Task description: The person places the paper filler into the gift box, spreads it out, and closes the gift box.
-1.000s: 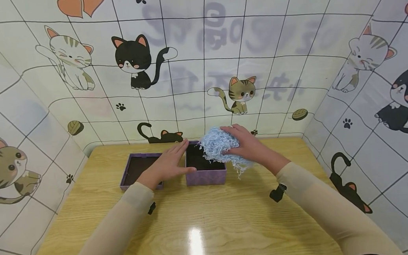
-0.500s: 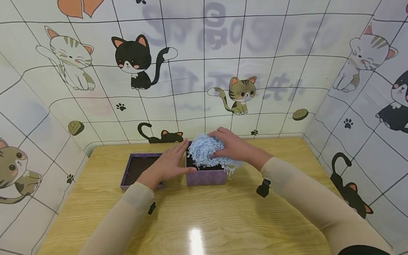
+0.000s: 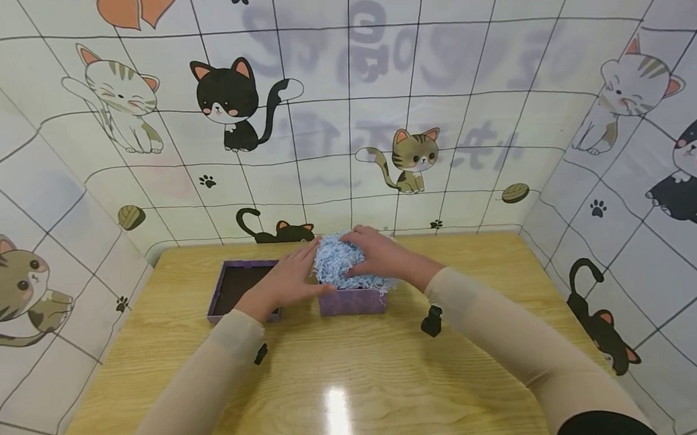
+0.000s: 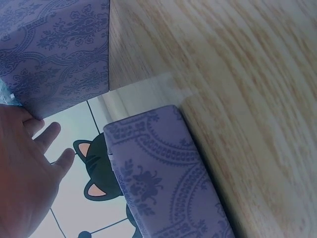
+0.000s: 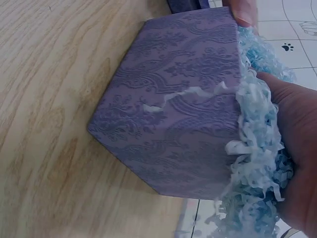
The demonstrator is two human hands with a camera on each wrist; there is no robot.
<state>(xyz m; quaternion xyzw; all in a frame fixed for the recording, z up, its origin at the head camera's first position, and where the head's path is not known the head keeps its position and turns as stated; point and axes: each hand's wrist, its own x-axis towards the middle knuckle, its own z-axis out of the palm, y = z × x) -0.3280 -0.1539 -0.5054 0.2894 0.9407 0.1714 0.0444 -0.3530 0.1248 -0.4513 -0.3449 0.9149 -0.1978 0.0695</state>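
A purple patterned box (image 3: 352, 303) stands upright near the far edge of the table, its mouth upward. Light blue shredded paper (image 3: 332, 262) is heaped at its mouth, and some strands hang over the front right rim. My right hand (image 3: 381, 252) grips this paper from the right, with fingers over the top and thumb at the near side. My left hand (image 3: 283, 283) rests along the box's left side with straight fingers, the thumb near its front left corner. Paper and hand hide the box's inside. In the right wrist view the shredded paper (image 5: 257, 148) bulges past the rim.
A shallow purple lid (image 3: 234, 286) with a dark inside lies left of the box, partly behind my left hand. Below is a wooden table (image 3: 348, 379). A wall sheet (image 3: 330, 131) with printed cats rises right behind the table's far edge.
My right hand has moved left and slightly down, bringing the shredded paper from the box's right side to over its mouth and down into it. My left hand has stayed at the box.
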